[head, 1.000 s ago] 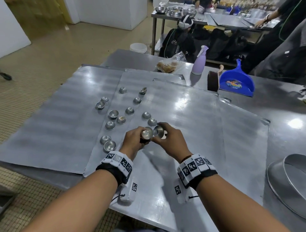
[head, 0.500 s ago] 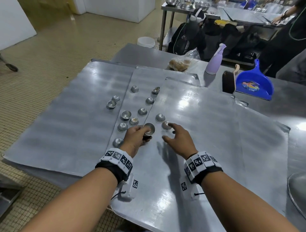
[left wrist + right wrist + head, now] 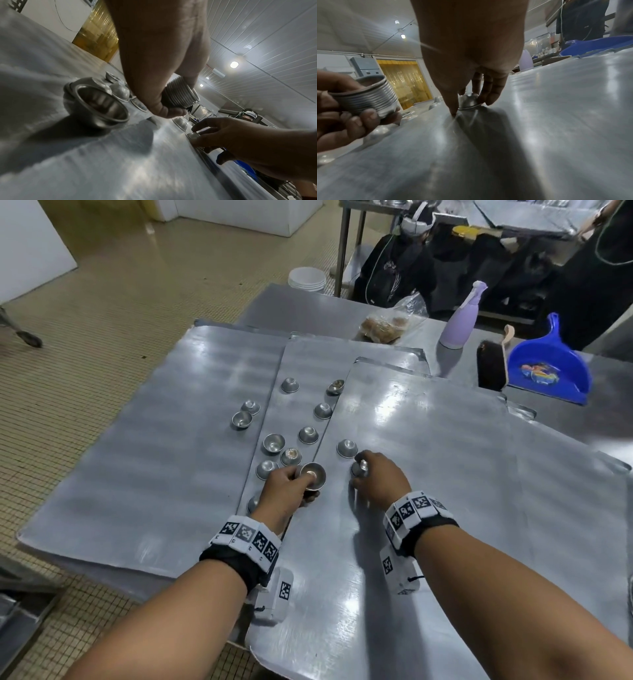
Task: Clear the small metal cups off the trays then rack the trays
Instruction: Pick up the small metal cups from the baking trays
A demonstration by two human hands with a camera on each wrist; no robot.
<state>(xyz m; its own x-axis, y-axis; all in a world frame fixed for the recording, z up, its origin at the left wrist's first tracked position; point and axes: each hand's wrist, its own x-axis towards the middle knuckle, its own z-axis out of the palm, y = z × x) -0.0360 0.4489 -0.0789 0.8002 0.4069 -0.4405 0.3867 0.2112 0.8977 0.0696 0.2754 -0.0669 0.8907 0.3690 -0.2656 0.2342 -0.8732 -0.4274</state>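
Observation:
Three flat metal trays overlap on the table: a left tray (image 3: pixel 137 457), a middle tray (image 3: pixel 308 354) and a front tray (image 3: pixel 445 474). Several small metal cups lie loose on the left and middle trays, and one upturned cup (image 3: pixel 346 447) sits on the front tray. My left hand (image 3: pixel 303 487) grips a nested stack of cups (image 3: pixel 313 475) (image 3: pixel 180 94) (image 3: pixel 368 97) just above the trays. My right hand (image 3: pixel 361 474) pinches another upturned cup (image 3: pixel 359 469) (image 3: pixel 468 102) (image 3: pixel 193 135) that stands on the front tray, thumb on one side, fingers on the other.
Behind the trays stand a purple spray bottle (image 3: pixel 460 318), a brush (image 3: pixel 491 364), a blue dustpan (image 3: pixel 548 368) and a plastic bag of food (image 3: pixel 387 325). In the left wrist view a tipped cup (image 3: pixel 96 102) lies near my left hand. People stand at the back right.
A second ago both hands met at the stack. My right hand has since left it, reached right to an upturned cup on the front tray and closed its fingers round it.

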